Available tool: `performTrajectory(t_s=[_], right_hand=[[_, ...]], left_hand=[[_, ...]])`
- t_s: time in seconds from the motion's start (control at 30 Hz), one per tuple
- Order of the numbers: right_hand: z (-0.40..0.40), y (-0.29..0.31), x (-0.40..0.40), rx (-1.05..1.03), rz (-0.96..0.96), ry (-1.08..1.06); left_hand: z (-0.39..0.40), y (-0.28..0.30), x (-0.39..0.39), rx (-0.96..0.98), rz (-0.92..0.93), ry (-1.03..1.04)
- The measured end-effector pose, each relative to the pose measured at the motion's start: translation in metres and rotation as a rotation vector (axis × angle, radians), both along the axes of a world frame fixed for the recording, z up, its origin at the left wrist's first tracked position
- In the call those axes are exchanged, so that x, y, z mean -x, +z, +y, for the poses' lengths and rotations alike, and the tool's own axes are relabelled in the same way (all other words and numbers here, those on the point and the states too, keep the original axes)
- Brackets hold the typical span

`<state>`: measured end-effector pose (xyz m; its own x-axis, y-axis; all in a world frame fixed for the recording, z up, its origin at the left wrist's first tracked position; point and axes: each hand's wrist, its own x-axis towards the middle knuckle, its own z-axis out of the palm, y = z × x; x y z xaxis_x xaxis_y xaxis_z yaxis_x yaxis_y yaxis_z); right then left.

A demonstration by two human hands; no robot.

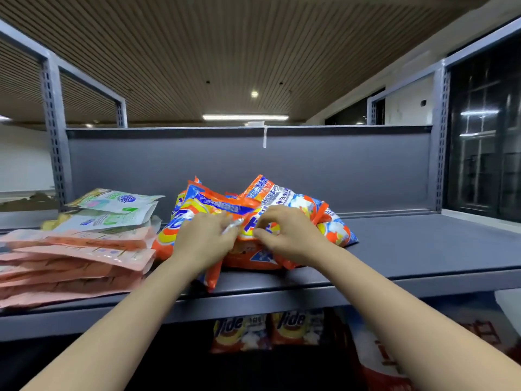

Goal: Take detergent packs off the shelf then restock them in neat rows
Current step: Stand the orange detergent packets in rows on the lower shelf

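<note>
A person reaches with both hands into a loose heap of orange detergent packs lying near the front edge of a grey shelf, about midway along it. The heap is the risk: the packs are piled crookedly, one corner already hangs over the front lip, and a tug on the top pack looks likely to drag its slippery neighbours off the edge or shove them into the pink pouches stacked at the left end, under a few green and white pouches. The left hand has its fingers curled down onto the heap and seems to pinch a crinkled bit of wrapper between fingertips and thumb. The right hand is likewise curled, thumb and forefinger closing on the top pack's film; how firm either grip is cannot be told. The right half of the shelf lies bare, room enough for rows. More orange packs stand on the level below.
</note>
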<state>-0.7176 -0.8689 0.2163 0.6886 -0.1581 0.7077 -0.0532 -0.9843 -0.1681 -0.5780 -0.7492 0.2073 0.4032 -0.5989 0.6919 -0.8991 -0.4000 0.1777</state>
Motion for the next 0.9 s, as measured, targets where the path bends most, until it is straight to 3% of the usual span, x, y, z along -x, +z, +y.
performTrajectory(t_s=[0.1,0.2,0.33,0.5,0.73,0.9], right_hand=[[-0.014,0.000,-0.005,-0.122,-0.115,-0.186],[-0.024,0.007,-0.012,-0.068,-0.051,-0.450],[-0.038,0.023,-0.022,-0.043,0.115,-0.567],[-0.052,0.024,-0.027,-0.226,0.171,-0.581],[-0.041,0.009,-0.014,-0.232,-0.050,-0.683],[-0.033,-0.008,0.002,-0.279,-0.230,-0.819]], left_hand=[[0.019,0.000,-0.008,0.004,0.092,-0.222],[0.021,0.007,-0.038,-0.186,0.304,-0.160],[0.021,0.007,-0.055,0.110,0.518,0.062],[0.013,0.008,-0.064,0.214,0.640,0.097],[0.006,0.003,-0.067,0.348,0.652,0.230],[0.005,0.004,-0.049,0.308,0.607,0.356]])
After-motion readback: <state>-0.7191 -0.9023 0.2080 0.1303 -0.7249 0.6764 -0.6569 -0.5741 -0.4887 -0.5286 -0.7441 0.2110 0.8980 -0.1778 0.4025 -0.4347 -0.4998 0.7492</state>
